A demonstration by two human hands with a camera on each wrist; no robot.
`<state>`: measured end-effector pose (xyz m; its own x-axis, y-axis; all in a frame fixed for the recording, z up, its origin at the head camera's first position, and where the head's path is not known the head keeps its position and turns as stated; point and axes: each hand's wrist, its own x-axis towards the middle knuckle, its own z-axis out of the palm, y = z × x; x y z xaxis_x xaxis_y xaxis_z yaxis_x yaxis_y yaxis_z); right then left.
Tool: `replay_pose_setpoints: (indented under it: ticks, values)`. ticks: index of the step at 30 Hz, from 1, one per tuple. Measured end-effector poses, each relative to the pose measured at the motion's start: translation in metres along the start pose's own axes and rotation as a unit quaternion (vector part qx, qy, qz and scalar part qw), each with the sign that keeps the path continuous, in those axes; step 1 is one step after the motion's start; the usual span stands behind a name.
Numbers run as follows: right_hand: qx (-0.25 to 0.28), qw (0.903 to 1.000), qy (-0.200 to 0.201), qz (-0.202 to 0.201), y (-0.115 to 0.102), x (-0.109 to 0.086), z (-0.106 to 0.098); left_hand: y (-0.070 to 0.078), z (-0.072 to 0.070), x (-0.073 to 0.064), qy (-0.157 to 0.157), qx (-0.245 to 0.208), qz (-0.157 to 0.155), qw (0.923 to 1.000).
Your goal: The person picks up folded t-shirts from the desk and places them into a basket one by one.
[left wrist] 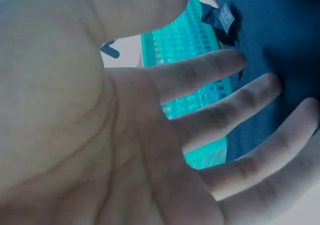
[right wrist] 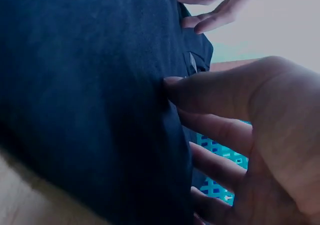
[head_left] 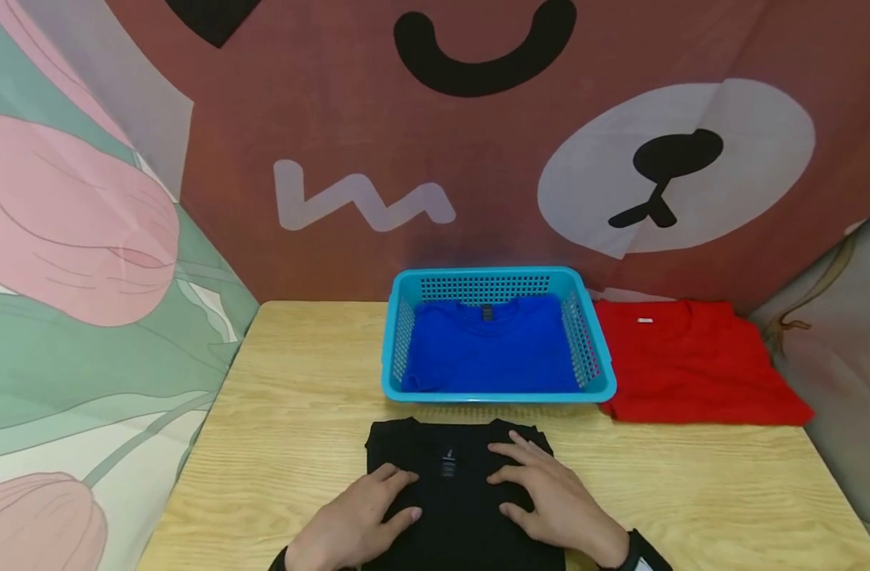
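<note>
A folded black T-shirt (head_left: 456, 507) lies at the table's front, its neck label facing up and its collar toward the basket. On its left part rests my left hand (head_left: 359, 511), fingers spread and fairly straight, fingertips on the cloth. My right hand (head_left: 552, 500) touches the shirt's right part with fingers spread apart. In the left wrist view the palm (left wrist: 135, 150) shows with nothing in it. The right wrist view has the thumb (right wrist: 215, 92) and fingertips against the dark cloth. Beyond the shirt stands a blue plastic basket (head_left: 499, 397) holding a folded blue T-shirt (head_left: 492, 357).
A folded red T-shirt (head_left: 691, 365) lies right of the basket, close against its side. The wooden table (head_left: 299, 373) meets a brown curtain (head_left: 335, 119) with a printed bear face at the back. A floral curtain (head_left: 70, 357) hangs on the left.
</note>
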<state>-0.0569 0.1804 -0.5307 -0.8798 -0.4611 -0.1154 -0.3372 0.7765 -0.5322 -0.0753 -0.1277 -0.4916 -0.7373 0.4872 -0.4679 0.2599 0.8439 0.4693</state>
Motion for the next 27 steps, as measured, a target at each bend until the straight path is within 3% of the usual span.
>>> replay_pose_setpoints:
  ticks: [7,14,18,22,27]
  values:
    - [-0.063,0.9956,0.063,0.028,0.002,-0.005,-0.003,0.005,0.001,0.011,0.024,-0.016,0.035,0.9990]
    - [-0.072,0.9911,0.099,0.052,0.012,-0.011,-0.011,-0.001,-0.004,0.028,0.110,-0.010,0.072,0.9913]
    - [-0.080,0.9898,0.110,0.040,0.020,-0.015,-0.014,-0.002,-0.004,0.043,0.165,-0.017,0.064,0.9840]
    - [-0.098,0.9864,0.130,0.021,0.026,-0.017,-0.017,-0.003,-0.002,0.057,0.203,-0.017,0.033,0.9785]
    - [-0.113,0.9765,0.166,0.079,0.033,-0.015,-0.021,-0.005,-0.001,0.070,0.214,0.013,-0.007,0.9768]
